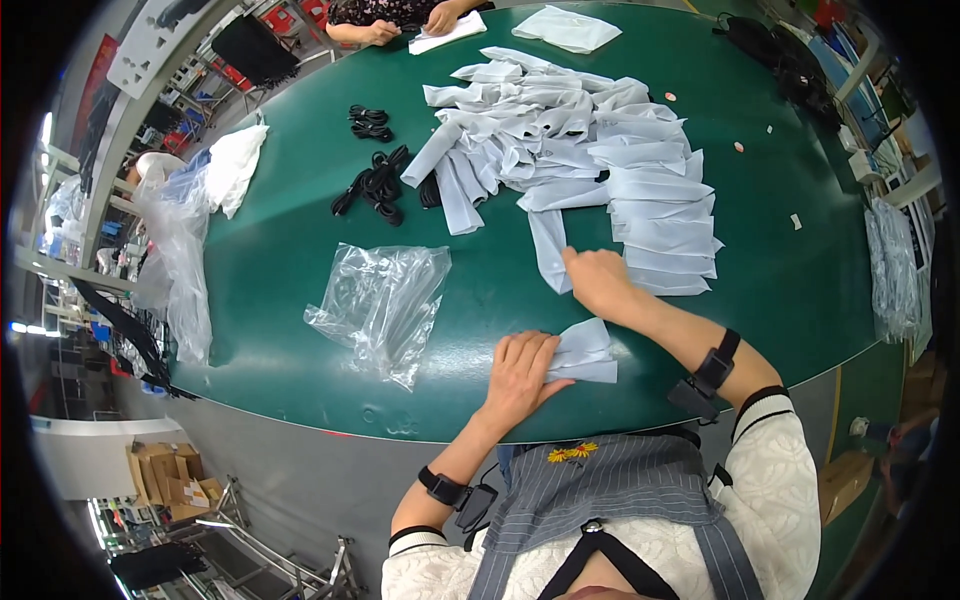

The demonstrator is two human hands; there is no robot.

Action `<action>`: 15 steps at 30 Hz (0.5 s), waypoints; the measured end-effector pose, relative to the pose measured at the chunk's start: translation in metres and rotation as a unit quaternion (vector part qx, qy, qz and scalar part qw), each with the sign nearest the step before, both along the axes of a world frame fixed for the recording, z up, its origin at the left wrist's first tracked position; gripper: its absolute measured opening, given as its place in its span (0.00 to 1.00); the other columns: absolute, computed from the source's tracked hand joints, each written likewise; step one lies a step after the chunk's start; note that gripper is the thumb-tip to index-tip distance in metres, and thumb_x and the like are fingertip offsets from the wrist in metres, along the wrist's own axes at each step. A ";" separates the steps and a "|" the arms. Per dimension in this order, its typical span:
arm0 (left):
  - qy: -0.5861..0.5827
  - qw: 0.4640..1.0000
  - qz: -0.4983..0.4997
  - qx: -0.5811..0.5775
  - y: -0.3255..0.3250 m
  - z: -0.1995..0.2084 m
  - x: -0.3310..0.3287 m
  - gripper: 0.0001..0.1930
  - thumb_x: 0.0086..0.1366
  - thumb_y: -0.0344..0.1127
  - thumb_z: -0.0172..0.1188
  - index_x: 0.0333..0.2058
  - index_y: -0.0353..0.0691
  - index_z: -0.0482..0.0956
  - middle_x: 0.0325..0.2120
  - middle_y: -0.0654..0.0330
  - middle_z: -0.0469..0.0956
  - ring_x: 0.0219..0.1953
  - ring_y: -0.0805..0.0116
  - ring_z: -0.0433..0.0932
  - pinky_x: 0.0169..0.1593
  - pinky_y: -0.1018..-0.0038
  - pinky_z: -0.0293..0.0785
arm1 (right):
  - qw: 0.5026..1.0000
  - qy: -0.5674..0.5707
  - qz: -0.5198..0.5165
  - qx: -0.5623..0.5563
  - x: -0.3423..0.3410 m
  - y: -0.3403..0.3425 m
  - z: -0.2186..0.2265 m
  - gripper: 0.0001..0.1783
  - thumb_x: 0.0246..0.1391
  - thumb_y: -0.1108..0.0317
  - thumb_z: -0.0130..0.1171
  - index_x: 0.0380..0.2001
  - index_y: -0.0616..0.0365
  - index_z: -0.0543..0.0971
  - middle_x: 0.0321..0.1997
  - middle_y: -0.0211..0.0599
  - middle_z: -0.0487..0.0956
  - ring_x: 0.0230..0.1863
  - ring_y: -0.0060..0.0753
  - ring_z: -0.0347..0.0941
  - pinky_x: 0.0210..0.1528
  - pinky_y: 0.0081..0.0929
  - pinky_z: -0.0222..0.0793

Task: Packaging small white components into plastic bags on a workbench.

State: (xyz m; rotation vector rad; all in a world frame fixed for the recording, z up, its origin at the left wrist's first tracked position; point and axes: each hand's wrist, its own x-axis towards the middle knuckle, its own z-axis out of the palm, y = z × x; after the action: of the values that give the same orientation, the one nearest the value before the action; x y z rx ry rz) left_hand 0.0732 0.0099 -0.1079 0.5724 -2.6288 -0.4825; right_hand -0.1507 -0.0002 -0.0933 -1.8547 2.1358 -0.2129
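Observation:
A short pale grey-white packet (588, 352) lies near the front edge of the green table. My left hand (520, 372) covers its left end, fingers along the far side and thumb along the near side. Just beyond, my right hand (602, 285) is closed, its fingers curled at the near end of a long, narrow pale packet (546, 245). My fingers partly hide the pinch. Farther off spreads a heap of similar pale packets (540, 120), with a neater overlapping row (660, 225) at its right side.
A crumpled clear plastic bag (385, 305) lies left of my left hand. Beyond it are coiled black cables (375, 185). White cloth (237, 170) and plastic sheeting (180, 260) hang at the left edge. Across the table, another person's hands (440, 18) touch a white item.

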 end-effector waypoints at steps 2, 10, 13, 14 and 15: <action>0.020 0.999 -0.005 -0.025 -0.002 0.009 0.005 0.32 0.46 0.51 0.70 0.47 0.39 0.73 0.51 0.53 0.72 0.56 0.53 0.69 0.59 0.53 0.58 | 0.999 -0.031 0.017 0.030 0.004 0.013 0.001 0.08 0.51 0.74 0.49 0.35 0.58 0.74 0.30 0.57 0.79 0.34 0.56 0.78 0.35 0.49 0.72; -0.015 0.994 -0.095 -0.054 -0.035 0.014 0.004 0.32 0.45 0.52 0.71 0.44 0.38 0.73 0.51 0.52 0.72 0.53 0.52 0.70 0.57 0.55 0.61 | 0.973 -0.184 0.133 0.046 0.004 0.020 0.004 0.14 0.49 0.74 0.51 0.41 0.51 0.76 0.38 0.52 0.77 0.41 0.54 0.75 0.41 0.49 0.69; -0.012 0.998 0.006 -0.053 -0.033 -0.001 -0.005 0.31 0.45 0.53 0.71 0.42 0.37 0.73 0.51 0.52 0.72 0.49 0.54 0.71 0.54 0.60 0.63 | 0.969 0.063 0.033 -0.238 -0.011 -0.025 0.010 0.13 0.48 0.72 0.53 0.40 0.55 0.76 0.40 0.46 0.74 0.44 0.51 0.71 0.44 0.44 0.67; -0.011 0.998 0.000 -0.054 -0.033 0.000 -0.010 0.31 0.45 0.53 0.71 0.42 0.37 0.73 0.51 0.52 0.72 0.49 0.54 0.71 0.54 0.60 0.63 | 0.964 0.162 0.023 -0.211 -0.028 -0.043 -0.004 0.11 0.48 0.72 0.53 0.37 0.57 0.76 0.39 0.46 0.74 0.44 0.51 0.71 0.44 0.44 0.67; 0.004 0.998 -0.007 -0.056 -0.032 0.001 -0.014 0.32 0.45 0.53 0.71 0.43 0.37 0.73 0.51 0.52 0.72 0.48 0.55 0.71 0.52 0.61 0.63 | 0.949 0.259 0.013 -0.181 -0.041 -0.053 -0.018 0.09 0.49 0.71 0.53 0.35 0.59 0.76 0.39 0.47 0.75 0.43 0.51 0.71 0.44 0.44 0.67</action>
State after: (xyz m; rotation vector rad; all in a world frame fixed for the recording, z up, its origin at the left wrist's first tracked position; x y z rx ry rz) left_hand 0.0587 -0.0218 -0.1065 0.5152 -2.6351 -0.3385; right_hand -0.1918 -0.0532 -0.1113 -2.3563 2.5460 -0.1260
